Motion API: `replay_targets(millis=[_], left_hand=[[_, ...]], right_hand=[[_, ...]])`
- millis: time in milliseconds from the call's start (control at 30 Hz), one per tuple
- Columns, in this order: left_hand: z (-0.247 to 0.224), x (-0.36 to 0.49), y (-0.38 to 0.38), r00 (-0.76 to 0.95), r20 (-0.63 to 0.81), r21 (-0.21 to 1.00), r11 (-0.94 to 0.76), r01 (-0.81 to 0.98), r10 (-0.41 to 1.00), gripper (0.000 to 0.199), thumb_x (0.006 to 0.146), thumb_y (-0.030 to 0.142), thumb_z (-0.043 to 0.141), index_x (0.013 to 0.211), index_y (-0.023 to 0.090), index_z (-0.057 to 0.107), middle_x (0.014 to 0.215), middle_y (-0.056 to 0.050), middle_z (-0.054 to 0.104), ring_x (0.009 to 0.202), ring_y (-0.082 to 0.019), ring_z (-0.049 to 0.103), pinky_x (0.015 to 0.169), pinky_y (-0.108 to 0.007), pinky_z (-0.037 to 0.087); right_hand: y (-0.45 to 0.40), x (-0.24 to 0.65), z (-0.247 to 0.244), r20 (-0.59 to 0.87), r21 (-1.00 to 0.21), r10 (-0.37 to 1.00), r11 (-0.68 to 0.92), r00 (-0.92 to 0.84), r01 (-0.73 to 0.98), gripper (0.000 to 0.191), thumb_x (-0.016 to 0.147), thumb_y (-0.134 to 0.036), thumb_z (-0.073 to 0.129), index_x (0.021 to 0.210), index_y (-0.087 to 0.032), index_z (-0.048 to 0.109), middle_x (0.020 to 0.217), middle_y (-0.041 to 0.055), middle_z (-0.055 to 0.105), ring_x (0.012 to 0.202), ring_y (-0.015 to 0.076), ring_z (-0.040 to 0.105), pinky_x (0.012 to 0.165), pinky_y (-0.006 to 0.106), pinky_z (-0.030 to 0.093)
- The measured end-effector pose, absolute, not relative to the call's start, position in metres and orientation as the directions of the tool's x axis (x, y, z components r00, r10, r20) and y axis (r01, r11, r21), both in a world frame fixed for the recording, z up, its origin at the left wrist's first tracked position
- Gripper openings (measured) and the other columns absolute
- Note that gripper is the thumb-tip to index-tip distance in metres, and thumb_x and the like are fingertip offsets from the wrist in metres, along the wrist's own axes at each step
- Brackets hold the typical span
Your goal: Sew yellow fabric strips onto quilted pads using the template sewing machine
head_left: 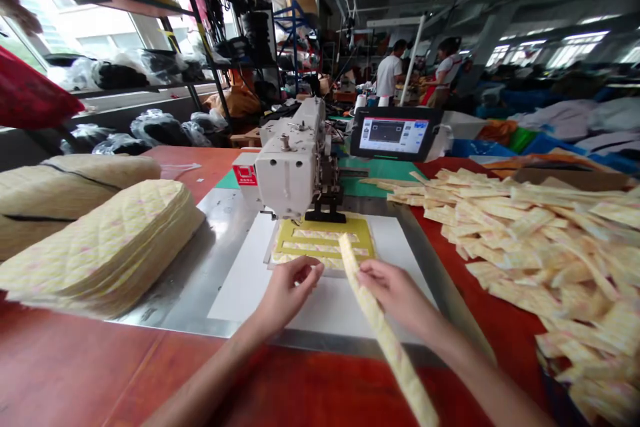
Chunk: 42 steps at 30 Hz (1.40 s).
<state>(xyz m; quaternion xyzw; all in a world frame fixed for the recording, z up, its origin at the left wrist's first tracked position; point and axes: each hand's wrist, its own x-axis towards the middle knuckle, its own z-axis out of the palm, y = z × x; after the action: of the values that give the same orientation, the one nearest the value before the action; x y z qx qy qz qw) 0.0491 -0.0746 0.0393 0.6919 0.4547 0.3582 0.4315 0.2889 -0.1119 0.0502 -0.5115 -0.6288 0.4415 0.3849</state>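
Note:
A long, narrow strip of pale yellow quilted fabric (387,340) is pinched in my right hand (393,287) near its upper end. Its other end runs down toward the bottom edge of the view. My left hand (293,290) is loosely curled, thumb and fingertips close together, with nothing visible between them. It hovers at the front edge of a yellow slotted template (325,241). Quilted fabric shows through the template's slots. Right behind stands a white sewing machine (285,180), its black clamp foot (325,216) over the template's rear part.
To the left lies a thick stack of quilted yellow pieces (110,240). On the right is a large heap of similar strips (540,233). A control screen (393,135) stands behind the machine. A white sheet (240,287) covers part of the metal plate (165,300). Two people stand farther back.

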Motion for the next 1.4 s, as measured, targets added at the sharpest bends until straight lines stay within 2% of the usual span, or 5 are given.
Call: replay_targets(millis=[133,267,367,567,1400], left_hand=[[0.033,0.072,-0.074,0.308,-0.058,0.990,0.094,-0.105,0.950,0.049,0.082,0.057,0.076,0.098,0.011,0.073,0.082,-0.006,0.071,0.069,-0.015,0.064,0.066,-0.026,0.052],[0.025,0.078,-0.080,0.280,-0.197,0.901,0.286,-0.325,0.940,0.045,0.072,0.047,0.089,0.097,0.013,0.073,0.091,-0.005,0.073,0.077,-0.012,0.065,0.077,-0.024,0.053],[0.019,0.081,-0.084,0.286,-0.197,0.907,0.285,-0.310,0.938,0.044,0.069,0.046,0.091,0.093,0.014,0.073,0.089,-0.005,0.074,0.075,-0.012,0.065,0.074,-0.022,0.051],[0.009,0.087,-0.088,0.352,-0.089,0.952,0.184,-0.246,0.932,0.046,0.072,0.045,0.089,0.098,0.015,0.067,0.074,-0.001,0.071,0.066,-0.012,0.063,0.065,-0.022,0.048],[0.021,0.088,-0.099,0.286,0.070,0.957,0.017,-0.291,0.956,0.030,0.078,0.035,0.087,0.090,0.015,0.067,0.081,-0.001,0.068,0.075,-0.010,0.062,0.076,-0.022,0.050]], right_hand=[[-0.126,0.249,0.028,-0.083,-0.994,0.965,-0.098,-0.250,-0.045,0.038,0.091,-0.057,0.068,0.089,-0.020,0.064,0.083,0.0000,0.066,0.078,0.0159,0.061,0.068,0.024,0.046],[-0.134,0.252,0.022,-0.197,-0.972,0.912,-0.230,-0.359,-0.053,0.041,0.089,-0.060,0.070,0.093,-0.019,0.064,0.084,0.0000,0.065,0.074,0.0143,0.060,0.063,0.023,0.047],[-0.131,0.259,0.022,-0.159,-0.984,0.906,-0.177,-0.392,-0.010,0.040,0.088,-0.056,0.074,0.100,-0.019,0.065,0.086,0.0013,0.066,0.074,0.0154,0.063,0.058,0.022,0.048],[-0.119,0.262,0.013,-0.007,-1.000,0.998,-0.009,-0.069,-0.024,0.043,0.084,-0.057,0.077,0.098,-0.018,0.067,0.087,0.0045,0.071,0.076,0.0182,0.067,0.064,0.027,0.054],[-0.127,0.255,0.020,0.043,-0.999,0.998,0.044,0.038,-0.025,0.037,0.087,-0.055,0.075,0.096,-0.020,0.069,0.093,0.0058,0.072,0.090,0.0219,0.069,0.079,0.029,0.056]])
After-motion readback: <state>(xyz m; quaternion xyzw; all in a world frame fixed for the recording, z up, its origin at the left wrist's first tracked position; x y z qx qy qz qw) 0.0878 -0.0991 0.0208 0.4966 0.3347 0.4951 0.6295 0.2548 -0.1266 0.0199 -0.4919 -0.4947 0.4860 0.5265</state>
